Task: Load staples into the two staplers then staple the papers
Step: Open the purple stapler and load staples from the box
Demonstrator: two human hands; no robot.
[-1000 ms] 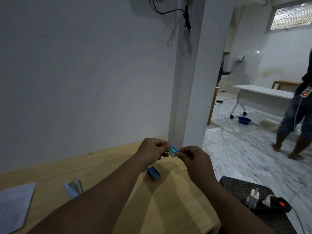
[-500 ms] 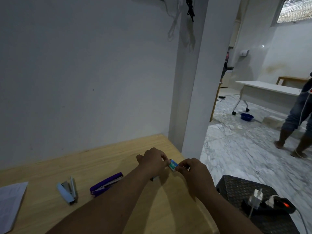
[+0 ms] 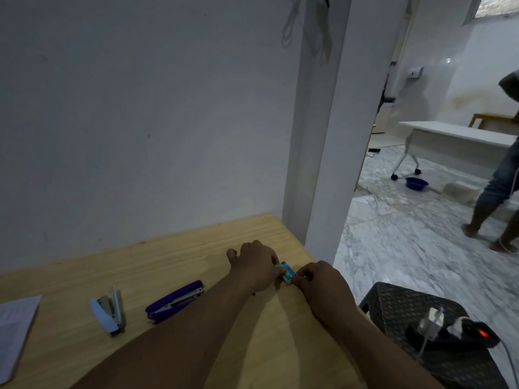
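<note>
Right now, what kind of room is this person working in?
Probably a plain office or workroom. There is a wooden desk against a bare wall, with two staplers and paper on it, and a white table on wheels stands on the marble floor further back.

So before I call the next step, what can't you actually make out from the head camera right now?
- Staple box: both hands, left and right, cover its ends; whether it is open is hidden, and its print is too small.
- Light blue stapler and purple stapler: too small and dim to tell whether they hold staples.
- Papers: cut off by the left edge; sheet count unclear.
- Table's near edge: hidden by the forearms.
</note>
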